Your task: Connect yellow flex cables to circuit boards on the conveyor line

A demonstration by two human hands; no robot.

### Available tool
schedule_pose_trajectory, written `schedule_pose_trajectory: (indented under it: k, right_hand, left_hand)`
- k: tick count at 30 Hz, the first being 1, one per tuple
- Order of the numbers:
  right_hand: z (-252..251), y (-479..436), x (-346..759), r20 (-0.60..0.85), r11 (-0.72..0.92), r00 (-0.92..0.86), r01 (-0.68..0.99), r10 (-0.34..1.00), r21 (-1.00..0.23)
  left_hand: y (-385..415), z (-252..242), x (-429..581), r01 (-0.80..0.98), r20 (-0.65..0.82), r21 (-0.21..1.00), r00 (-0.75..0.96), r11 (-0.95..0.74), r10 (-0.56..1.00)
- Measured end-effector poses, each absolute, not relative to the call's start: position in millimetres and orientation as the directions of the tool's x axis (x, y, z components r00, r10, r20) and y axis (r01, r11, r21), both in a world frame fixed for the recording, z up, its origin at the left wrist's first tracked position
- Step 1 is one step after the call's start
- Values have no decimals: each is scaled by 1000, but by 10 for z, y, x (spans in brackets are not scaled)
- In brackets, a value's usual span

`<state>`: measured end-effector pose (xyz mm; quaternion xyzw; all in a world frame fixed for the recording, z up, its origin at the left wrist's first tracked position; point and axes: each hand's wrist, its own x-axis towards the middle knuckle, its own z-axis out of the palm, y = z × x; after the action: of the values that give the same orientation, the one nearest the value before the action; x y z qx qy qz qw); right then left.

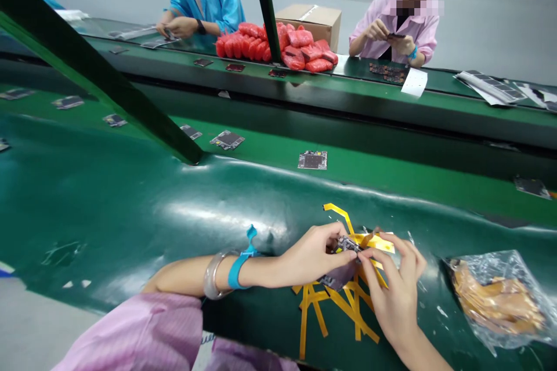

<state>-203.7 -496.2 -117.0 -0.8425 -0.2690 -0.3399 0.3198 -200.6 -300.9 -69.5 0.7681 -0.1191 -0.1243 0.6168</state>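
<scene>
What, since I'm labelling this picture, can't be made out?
In the head view:
Circuit board: partly hidden by the left hand.
Yellow strips: uncountable, overlapping under the circuit board and right hand.
Plastic bag: creases and glare obscure its contents.
Far-left piece: cut off by the edge.

We record a pink, finely textured fabric left sleeve [148, 327]; a translucent, greyish round bangle [210, 278]; a bright-blue flat wristband [235, 273] with projecting tab [251, 232].

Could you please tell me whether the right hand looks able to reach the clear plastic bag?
Probably yes: the plastic bag lies to the right of the right hand, with only small scraps between, though that hand would likely first have to leave the circuit board.
</scene>
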Motion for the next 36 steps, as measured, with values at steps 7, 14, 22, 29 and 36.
schedule_pose_trajectory:
  k: [7, 14, 22, 29, 36]
  right_hand:
    - [-1011, -5080, -1976, 593, -528, 770, 613, 235, -588]
    - [-949, -5203, -1897, 93, -357, 927, 230, 363, -906]
    - [-929, -5182, -1943, -9, -228, 929, 81, 370, -970]
    - [-918, -5203, -1983, -95, -152, 905, -35, 414, -988]
    - [-968, -5197, -1993, -123, -158, 905, -63, 406, -985]
  left_hand:
    - [-2954, -619, -1986, -76, -49, 946, 928, -316, -369]
    - [-2921, -637, -1923, -66, -95, 937, 896, -342, -434]
    - [-2939, -526, -1900, -31, -128, 948, 875, -318, -467]
    - [-2943, -522, -1879, -1, -166, 950, 845, -312, -509]
    - [-2936, -500, -1879, -50, -154, 923, 862, -383, -484]
